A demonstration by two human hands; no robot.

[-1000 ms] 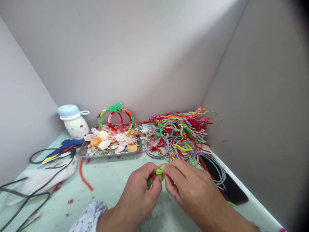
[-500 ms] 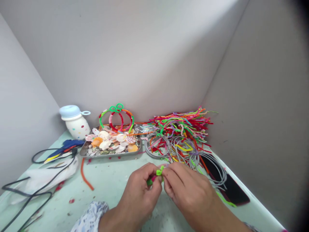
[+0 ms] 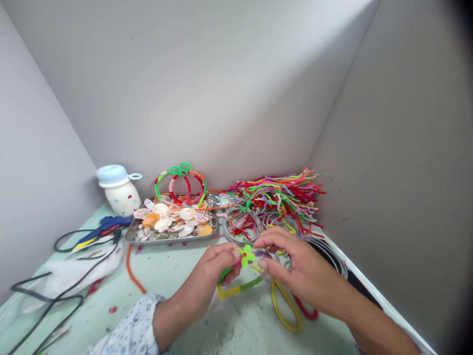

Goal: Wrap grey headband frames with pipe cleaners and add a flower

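Observation:
My left hand (image 3: 212,273) pinches a ring wrapped in coloured pipe cleaners (image 3: 251,283), green, yellow and purple in parts. A bright green flower shape (image 3: 247,255) with small loops stands at its top, beside my left thumb. My right hand (image 3: 290,259) is just right of the flower, with thumb and fingers apart around the ring's right side; whether they touch it is unclear. Below my right hand hang or lie a yellow loop (image 3: 286,310) and a red piece (image 3: 307,309).
Behind are a metal tray (image 3: 166,241) of shells, two decorated rings (image 3: 188,187), a white bottle (image 3: 123,197), a pile of pipe cleaners (image 3: 277,192) and grey wire coils (image 3: 240,224). Black cable (image 3: 62,296), plastic bag and an orange strip (image 3: 133,268) lie at left.
My right hand has opened and moved away from the green piece, which now shows as a flower. More of the ring is visible, and the yellow and red loops have come into view.

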